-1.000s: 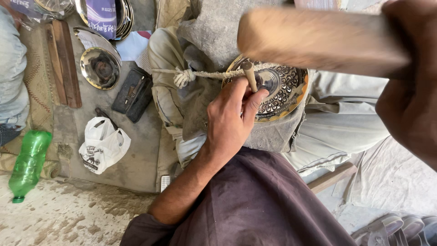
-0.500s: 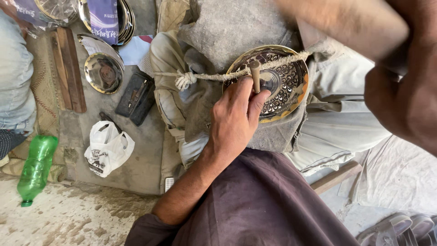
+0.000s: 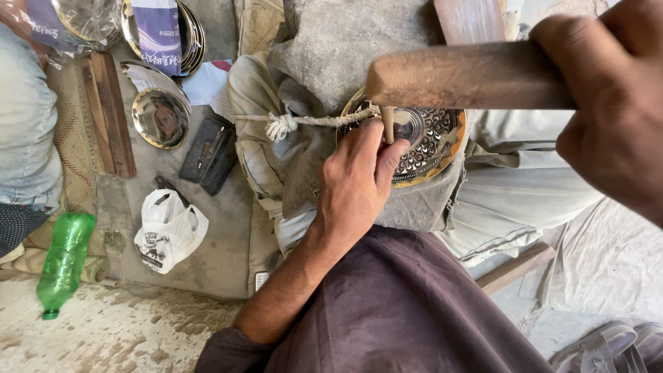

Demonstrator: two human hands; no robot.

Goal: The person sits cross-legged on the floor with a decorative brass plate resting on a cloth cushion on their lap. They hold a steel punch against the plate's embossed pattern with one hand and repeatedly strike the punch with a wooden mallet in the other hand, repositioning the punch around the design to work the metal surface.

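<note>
A round plate point(image 3: 428, 141) of glossy, brass-coloured metal with a punched, patterned face is seen. A slim metal punch point(image 3: 387, 124) and a rope point(image 3: 304, 121) of rough twisted fibre lie against it. The mallet point(image 3: 469, 74) is of matt, worn wood. Dusty coarse cloth point(image 3: 345, 41) is draped around. A green bottle point(image 3: 63, 262) of clear glossy plastic and a crumpled white plastic bag point(image 3: 169, 231) are visible.
</note>
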